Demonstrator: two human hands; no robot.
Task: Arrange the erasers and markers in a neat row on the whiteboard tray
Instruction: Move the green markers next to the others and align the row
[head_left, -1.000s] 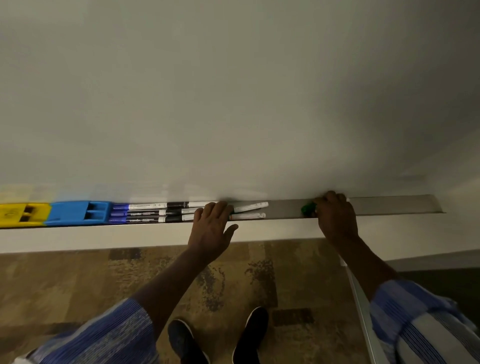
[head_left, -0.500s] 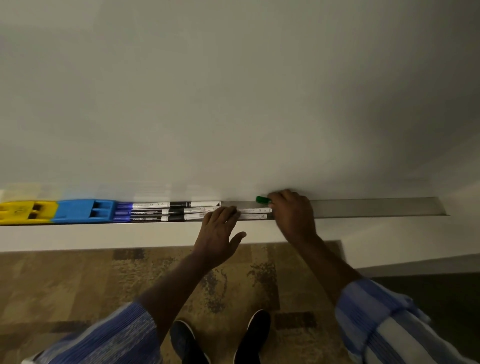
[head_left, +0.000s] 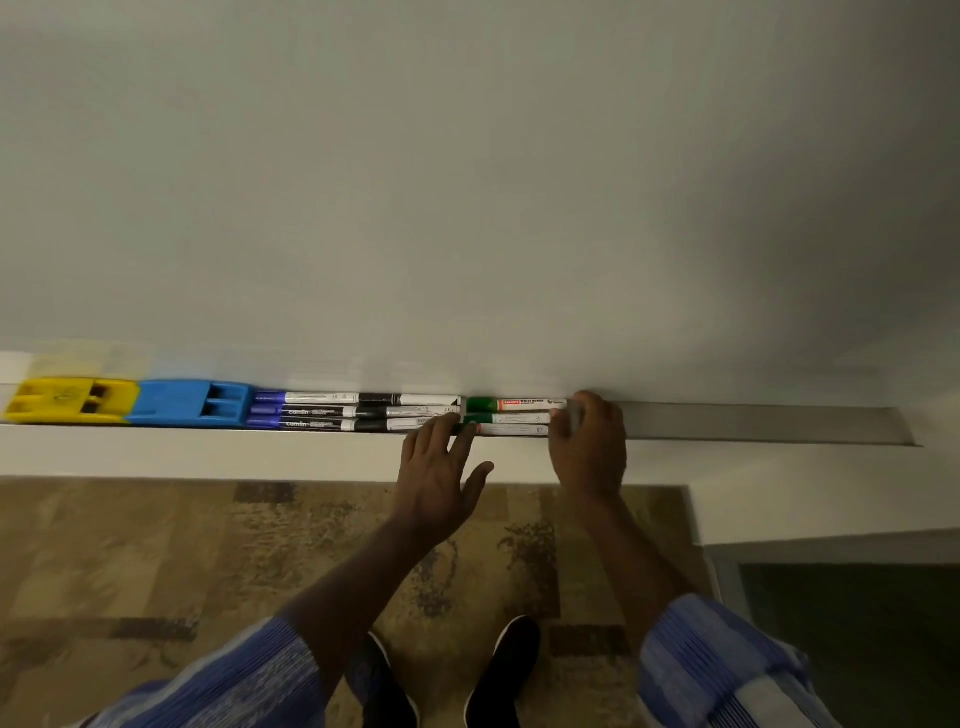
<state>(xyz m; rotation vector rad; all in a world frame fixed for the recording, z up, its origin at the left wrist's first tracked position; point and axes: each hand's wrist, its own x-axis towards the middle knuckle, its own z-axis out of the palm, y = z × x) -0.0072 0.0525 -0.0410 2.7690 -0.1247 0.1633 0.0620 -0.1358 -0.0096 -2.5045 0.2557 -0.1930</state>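
Since a second ago the right hand has carried a green-capped marker leftward to join two others just right of the black markers. Its grip is curled loosely against their right ends; the left hand lies flat, fingers spread, holding nothing. Yellow eraser and blue eraser head the whiteboard tray. Judged next: nudging ends flush.

Dim pale wall above mottled brown carpet.
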